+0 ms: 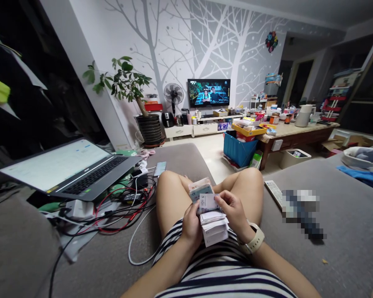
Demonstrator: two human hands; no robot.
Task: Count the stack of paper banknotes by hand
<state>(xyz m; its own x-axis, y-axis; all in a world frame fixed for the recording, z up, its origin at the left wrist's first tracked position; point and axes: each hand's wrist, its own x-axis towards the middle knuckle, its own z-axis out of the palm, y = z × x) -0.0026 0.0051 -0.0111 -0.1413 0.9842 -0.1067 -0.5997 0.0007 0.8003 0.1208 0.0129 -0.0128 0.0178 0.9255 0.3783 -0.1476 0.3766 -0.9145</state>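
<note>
My left hand (192,225) is closed on the left side of a stack of banknotes (214,225), its thumb at the edge. The lower ends of the notes bend down and fan out in layers. My right hand (234,211), with a pale watch (256,240) on its wrist, pinches the right corner of a purplish banknote (207,203) marked with a 5. Beyond it, greenish and pinkish banknotes (202,188) lie between my crossed legs. Whether those touch my fingers is hidden.
An open laptop (96,174) rests on the sofa at left, beside tangled cables (124,207) and a phone (160,169). Remote controls, partly blurred, lie right of my knee near a white remote (274,192). Ahead stand a blue bin (240,149) and a cluttered table (298,132).
</note>
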